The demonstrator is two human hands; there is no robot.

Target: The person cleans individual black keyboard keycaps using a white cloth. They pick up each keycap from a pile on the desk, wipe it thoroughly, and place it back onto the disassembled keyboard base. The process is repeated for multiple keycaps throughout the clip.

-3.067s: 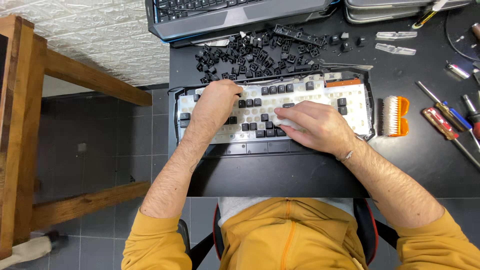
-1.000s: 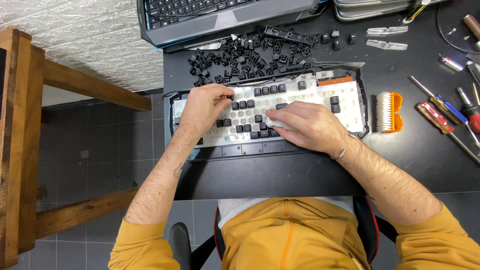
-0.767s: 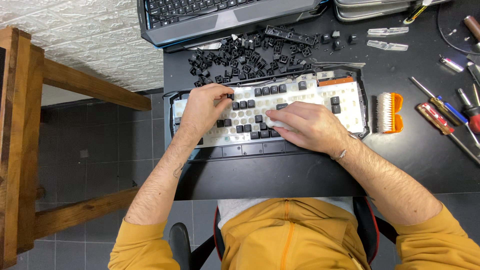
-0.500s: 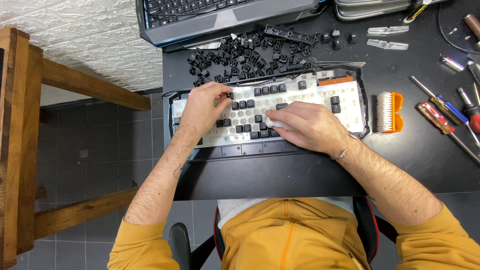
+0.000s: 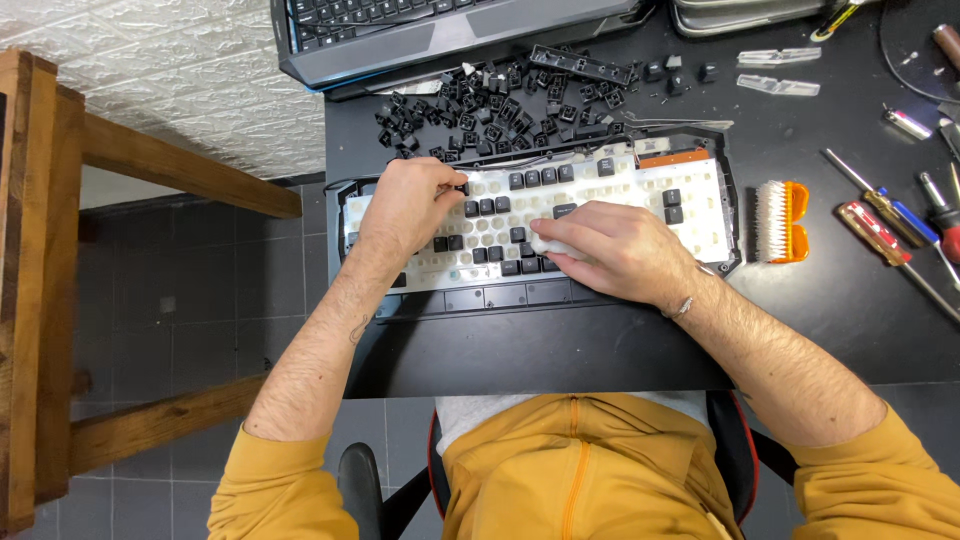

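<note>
A keyboard [image 5: 690, 180] with a white plate and most keycaps removed lies on the black desk [image 5: 560, 350]. My left hand [image 5: 405, 205] rests on its upper left part, fingertips pinched around a black keycap [image 5: 462, 187] in the top rows. My right hand [image 5: 620, 250] lies over the keyboard's middle, fingers pressing a small white cloth [image 5: 545, 244] onto the plate. A pile of loose black keycaps [image 5: 480, 105] sits just behind the keyboard.
A second, dark keyboard [image 5: 440, 30] lies at the desk's back. An orange-handled brush [image 5: 782, 222] and several screwdrivers [image 5: 885, 230] are at the right. A wooden frame [image 5: 180, 165] stands left of the desk over grey floor tiles.
Both hands stay nearly where they were on the keyboard. My left hand's fingers have shifted slightly toward the upper left rows. The view has drifted a little.
</note>
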